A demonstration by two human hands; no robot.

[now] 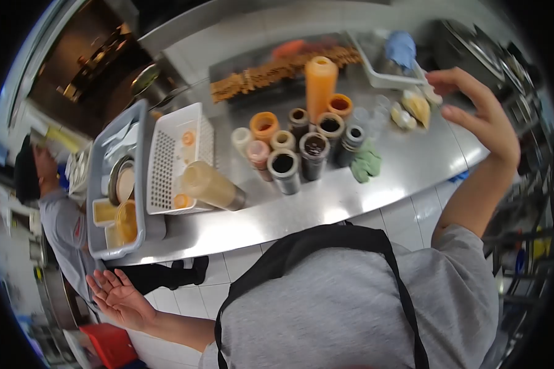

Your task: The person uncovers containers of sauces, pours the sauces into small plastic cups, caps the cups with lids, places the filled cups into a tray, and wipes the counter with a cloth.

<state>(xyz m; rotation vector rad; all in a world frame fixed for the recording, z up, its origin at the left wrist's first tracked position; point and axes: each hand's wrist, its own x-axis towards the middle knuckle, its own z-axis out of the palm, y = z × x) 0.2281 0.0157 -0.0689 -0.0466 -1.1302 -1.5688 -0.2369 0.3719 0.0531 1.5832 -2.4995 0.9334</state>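
My left hand (122,299) is held palm up with its fingers apart, below the near edge of the steel counter (261,218), and holds nothing. My right hand (474,114) is raised at the right with fingers spread and curved, beside a white tray (391,79) and some yellowish wrapped items (415,107); nothing shows in it. Between the hands, several open sauce bottles stand together, among them a tall orange bottle (321,83) and a dark-filled one (314,154). A pale beige bottle (210,186) leans over by a white perforated basket (197,123). A green cloth (366,161) lies beside the bottles.
A grey tub (138,221) holds containers and utensils at the left. A co-worker (61,215) stands beyond it. Along the back lies a row of brown pieces (277,74). A large pot (465,52) sits at the back right, and a red bin (109,344) on the lower left.
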